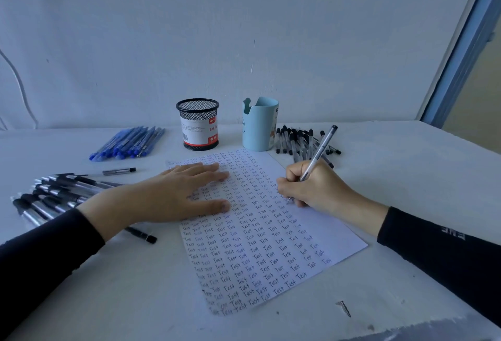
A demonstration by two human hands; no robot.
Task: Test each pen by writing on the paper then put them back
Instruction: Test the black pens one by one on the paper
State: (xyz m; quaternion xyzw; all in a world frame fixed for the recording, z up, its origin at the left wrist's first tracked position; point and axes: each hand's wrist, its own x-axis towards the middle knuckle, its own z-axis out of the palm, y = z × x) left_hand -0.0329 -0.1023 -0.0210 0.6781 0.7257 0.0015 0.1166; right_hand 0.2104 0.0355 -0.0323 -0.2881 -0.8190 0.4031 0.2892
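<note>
While my left hand (173,194) lies flat on the paper (339,232), my right hand (311,189) pinches the pen (321,148), its barrel slanting up-right toward the black-capped pile (292,140) just beyond.

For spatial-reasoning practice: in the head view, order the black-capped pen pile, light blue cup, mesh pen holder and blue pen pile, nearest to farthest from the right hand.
1. black-capped pen pile, behind the right hand.
2. light blue cup, centre.
3. mesh pen holder, further left.
4. blue pen pile, far left.
</note>
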